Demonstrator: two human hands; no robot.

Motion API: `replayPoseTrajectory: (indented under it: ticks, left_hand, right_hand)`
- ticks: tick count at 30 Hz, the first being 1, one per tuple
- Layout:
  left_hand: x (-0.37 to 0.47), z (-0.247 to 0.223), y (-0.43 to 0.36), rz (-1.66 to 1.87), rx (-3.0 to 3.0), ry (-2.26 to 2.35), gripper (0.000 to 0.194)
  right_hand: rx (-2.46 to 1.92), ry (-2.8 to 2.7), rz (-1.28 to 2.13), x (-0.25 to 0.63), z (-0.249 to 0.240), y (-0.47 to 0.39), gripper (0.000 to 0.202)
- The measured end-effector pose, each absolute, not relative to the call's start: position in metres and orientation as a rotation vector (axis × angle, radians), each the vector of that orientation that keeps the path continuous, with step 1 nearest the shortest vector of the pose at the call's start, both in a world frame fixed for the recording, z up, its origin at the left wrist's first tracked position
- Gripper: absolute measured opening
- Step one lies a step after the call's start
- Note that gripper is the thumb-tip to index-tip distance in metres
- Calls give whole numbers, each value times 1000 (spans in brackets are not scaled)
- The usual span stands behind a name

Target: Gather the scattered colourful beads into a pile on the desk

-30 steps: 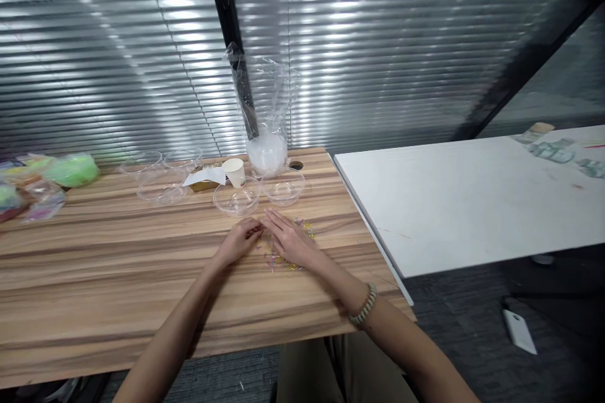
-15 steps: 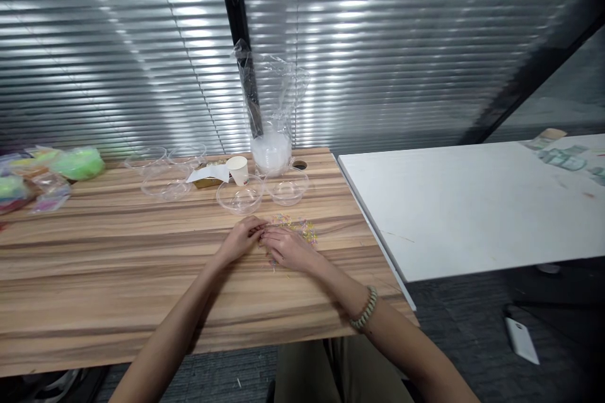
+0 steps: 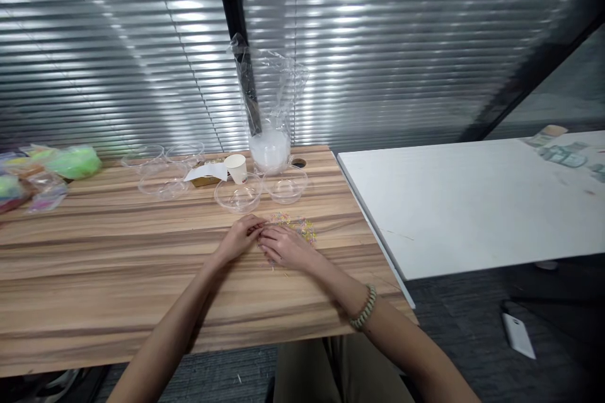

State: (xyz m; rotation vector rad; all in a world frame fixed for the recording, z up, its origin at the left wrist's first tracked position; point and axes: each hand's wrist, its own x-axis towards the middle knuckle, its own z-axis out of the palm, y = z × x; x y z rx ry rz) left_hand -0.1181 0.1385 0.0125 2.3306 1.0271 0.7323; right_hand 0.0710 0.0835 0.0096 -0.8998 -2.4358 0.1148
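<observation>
A loose scatter of tiny multicoloured pieces (image 3: 306,230), too small to name, lies on the wood-grain table (image 3: 118,283). At its left edge my left hand (image 3: 242,235) rests with fingers curled inward. My right hand (image 3: 287,247), a beaded bracelet (image 3: 364,308) on its wrist, bends over the pieces and covers some of them. The fingertips of both hands meet, closed; whatever lies between them is hidden. Just beyond are two clear plastic bowls, the left bowl (image 3: 239,197) and the right bowl (image 3: 286,187).
Behind the bowls stand a paper cup (image 3: 236,168), a small box under white paper (image 3: 206,174) and a plastic bag with stacked bowls (image 3: 270,148). More clear bowls (image 3: 164,182) sit back left, near bright packets (image 3: 73,162). A white table (image 3: 463,208) adjoins on the right.
The view has shifted very slightly. Both hands stay together at the pile, with only small finger movement.
</observation>
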Motion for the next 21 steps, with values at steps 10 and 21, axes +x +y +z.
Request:
replayPoseTrajectory:
  ticks: [10,21]
  left_hand:
    - [-118,15,137,729,2339,1031,22]
    - [-118,14,138,733,2355,1005,23]
  right_hand:
    - [-919,-2464,92,72,11,82,20]
    - [-929,-2500,70,72,11,83,18]
